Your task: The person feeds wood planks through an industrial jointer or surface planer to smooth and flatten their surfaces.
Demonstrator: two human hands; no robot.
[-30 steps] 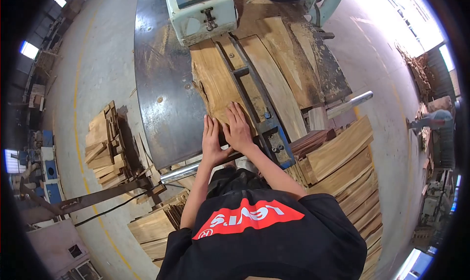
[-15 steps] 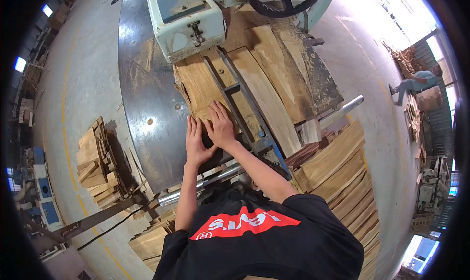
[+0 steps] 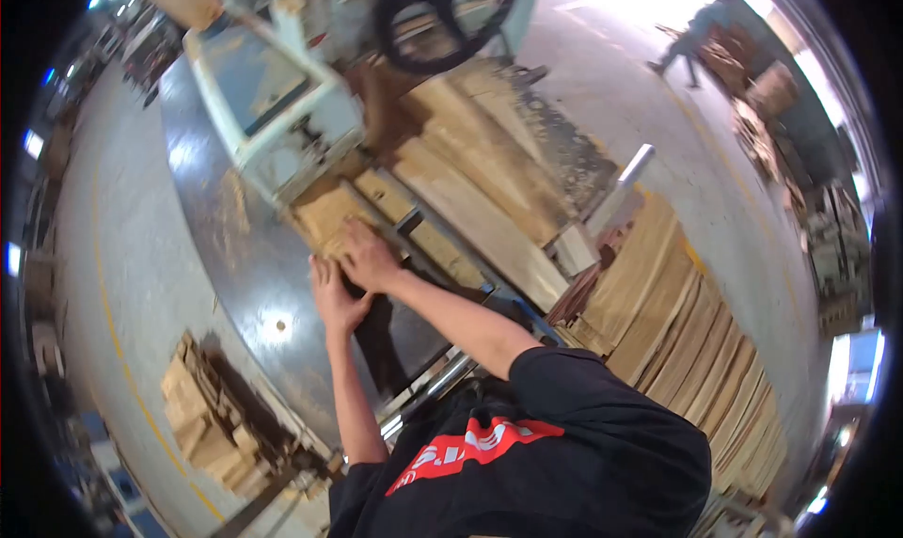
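My left hand (image 3: 337, 299) rests with outstretched fingers at the near end of a wooden board (image 3: 325, 213). Beside it, my right hand (image 3: 371, 261) presses on the same board, its fingers extended and apart. The board lies flat on a dark metal machine table (image 3: 240, 284), along a metal guide fence (image 3: 409, 220). Its far end is hidden under the pale green machine head (image 3: 282, 143). Neither hand is closed around anything. Motion blurs the fingertips slightly.
Planks (image 3: 480, 213) lie on the table right of the fence. A black handwheel (image 3: 442, 21) stands behind. A large board stack (image 3: 677, 322) is at right, offcuts (image 3: 202, 416) on the floor at left. Another person (image 3: 696, 39) stands far off, near wood piles.
Both hands have moved forward with the board, which has slid farther under the machine head. My view has turned and shifted. The distant person has changed posture, now upright.
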